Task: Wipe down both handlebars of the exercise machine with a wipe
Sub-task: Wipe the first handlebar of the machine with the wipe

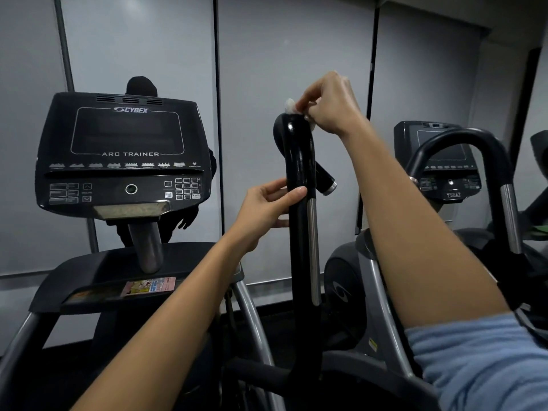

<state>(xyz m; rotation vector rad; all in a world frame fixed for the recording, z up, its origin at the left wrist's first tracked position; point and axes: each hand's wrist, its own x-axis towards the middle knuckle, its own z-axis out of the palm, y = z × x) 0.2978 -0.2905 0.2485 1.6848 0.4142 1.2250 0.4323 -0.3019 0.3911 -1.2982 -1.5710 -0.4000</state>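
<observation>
While the blue sleeve (pixel 480 369) fills the near right corner of the view, both bare forearms reach up and away toward one upright handlebar (pixel 299 161). The left hand (pixel 267 204) comes first: thumb laid across the front of the black bar, fingers curled round behind it, steadying it just above the top end of the silver contact strip (pixel 313 250). Higher and farther, the right hand (pixel 326 105) sits at the handlebar's rounded top end, its fingertips pinching a small white wipe (pixel 290 105) and pressing it onto the cap. So the wipe is right at the grip, bunched between fingertips and bar, with only a little showing past the fingers.

By the look of it, this is the wiping step on this handlebar, and at its very top. The next move likely calls for drawing the wipe down the bar toward the steadying hand, which would have to shift out of the way. Beyond, the machine's console (pixel 124 152) stands to the left. The other handlebar can't be picked out from here.
</observation>
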